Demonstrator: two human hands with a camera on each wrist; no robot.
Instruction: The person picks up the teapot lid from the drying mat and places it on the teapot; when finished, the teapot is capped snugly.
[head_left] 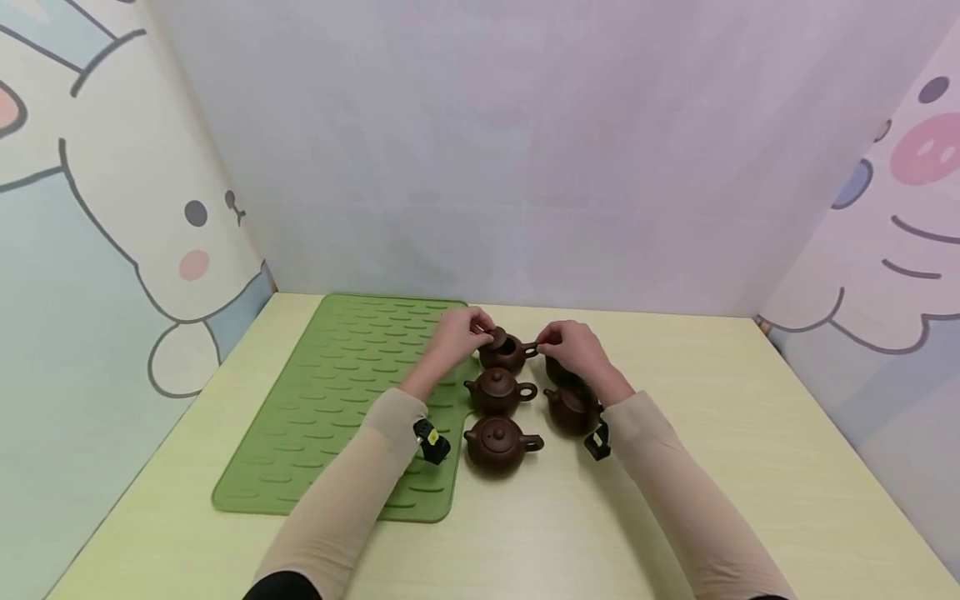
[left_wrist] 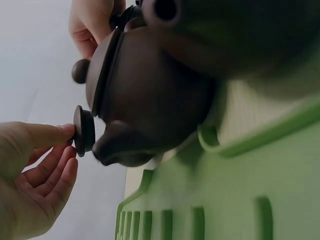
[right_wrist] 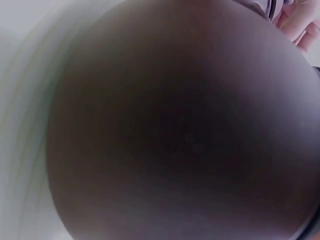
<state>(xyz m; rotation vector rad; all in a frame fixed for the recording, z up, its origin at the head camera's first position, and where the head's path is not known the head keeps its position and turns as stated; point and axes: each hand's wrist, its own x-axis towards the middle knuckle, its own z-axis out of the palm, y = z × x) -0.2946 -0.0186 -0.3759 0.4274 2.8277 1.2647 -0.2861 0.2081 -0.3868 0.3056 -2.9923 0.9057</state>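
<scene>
Between thumb and fingers, my left hand pinches a small dark brown teapot lid. It is tilted above the uncovered mouth of the farthest teapot. In the left wrist view the lid stands on edge, held by the left fingertips beside a nearer teapot's spout. Across from it, my right hand pinches the handle of that uncovered teapot. Beneath the right hand another teapot is mostly hidden. A teapot's brown body fills most of the right wrist view.
Two lidded teapots, a middle one and a front one, line up nearer me. Another teapot sits below the right wrist. A green ridged mat lies left on the pale table, which ends at a back wall.
</scene>
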